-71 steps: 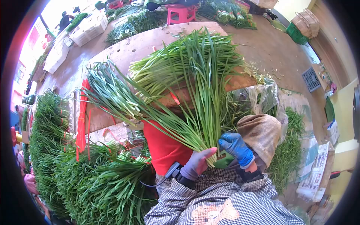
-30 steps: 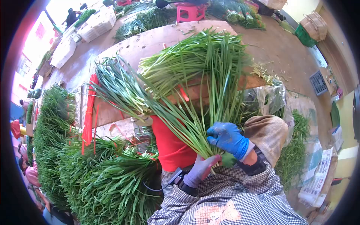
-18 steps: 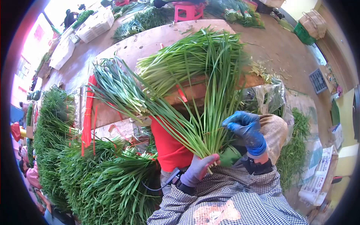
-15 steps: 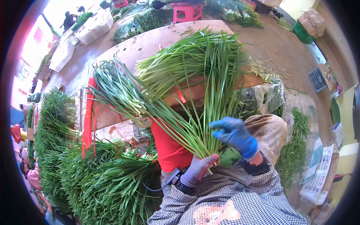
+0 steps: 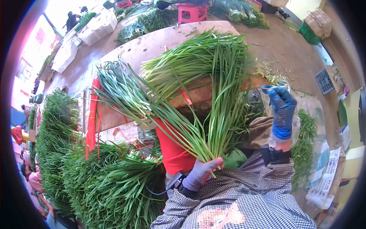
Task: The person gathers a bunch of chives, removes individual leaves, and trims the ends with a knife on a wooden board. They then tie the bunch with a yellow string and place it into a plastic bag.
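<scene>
My left hand, in a pale purple-grey glove, is closed around the lower stems of a bunch of garlic chives above my lap. The long leaves fan upward in two sprays, one leaning left and one rising to the right. My right hand, in a blue glove, is raised to the right, apart from the bunch. Its fingers are pressed together and point left; a small dark reddish bit shows at the fingertips, too small to name. Beyond the bunch, a pile of chives lies on the wooden board.
Red ties hang from the board's left edge, beside a smaller chive bundle. Large heaps of chives fill the left side. A clear plastic bag and loose leaves lie right. A pink stool stands behind.
My right hand has moved up and to the right, from beside the stems to well clear of the bunch. My left hand keeps its hold in nearly the same place.
</scene>
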`<action>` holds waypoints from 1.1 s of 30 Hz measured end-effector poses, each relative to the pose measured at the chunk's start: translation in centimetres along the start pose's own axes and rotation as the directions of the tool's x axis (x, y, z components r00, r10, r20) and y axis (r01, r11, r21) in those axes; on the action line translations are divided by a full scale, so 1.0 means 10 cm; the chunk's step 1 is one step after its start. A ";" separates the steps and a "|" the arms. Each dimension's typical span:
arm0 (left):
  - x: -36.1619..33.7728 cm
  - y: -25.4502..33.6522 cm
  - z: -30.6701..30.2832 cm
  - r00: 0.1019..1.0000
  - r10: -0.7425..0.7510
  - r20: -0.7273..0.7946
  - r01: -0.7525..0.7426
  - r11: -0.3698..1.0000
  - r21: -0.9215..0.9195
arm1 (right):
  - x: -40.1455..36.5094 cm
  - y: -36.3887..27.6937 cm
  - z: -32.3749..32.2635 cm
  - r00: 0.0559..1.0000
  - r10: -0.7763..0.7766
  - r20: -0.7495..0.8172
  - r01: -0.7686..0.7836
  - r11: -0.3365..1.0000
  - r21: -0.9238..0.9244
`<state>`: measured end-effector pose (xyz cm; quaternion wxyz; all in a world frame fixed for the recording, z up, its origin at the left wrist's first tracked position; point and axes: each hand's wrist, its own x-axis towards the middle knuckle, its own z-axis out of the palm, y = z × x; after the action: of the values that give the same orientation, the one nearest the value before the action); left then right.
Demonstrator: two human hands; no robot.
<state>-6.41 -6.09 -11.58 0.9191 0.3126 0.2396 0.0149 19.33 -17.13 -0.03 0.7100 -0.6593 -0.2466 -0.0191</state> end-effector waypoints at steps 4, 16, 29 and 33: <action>0.03 0.01 0.03 1.000 0.014 0.003 -0.014 1.000 -0.016 | -0.19 -0.37 -0.11 0.930 0.241 0.276 -0.259 0.965 0.029; 0.06 -0.07 0.04 0.986 0.168 0.011 -0.168 0.977 0.129 | -1.25 0.07 0.73 0.699 0.264 0.665 0.106 0.881 -0.461; -0.01 0.06 -0.01 0.999 -0.001 0.036 -0.004 0.993 0.116 | -0.88 0.05 0.47 0.743 0.392 0.543 -0.378 0.915 -0.143; -0.01 0.06 0.02 0.999 0.006 0.035 -0.008 0.997 0.075 | -0.86 -0.02 0.44 0.766 0.364 0.530 -0.319 0.931 -0.178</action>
<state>-6.37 -5.70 -11.04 0.9107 0.3477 0.2229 0.0038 10.29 -15.58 -2.98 0.5732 -0.6970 -0.3165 0.2924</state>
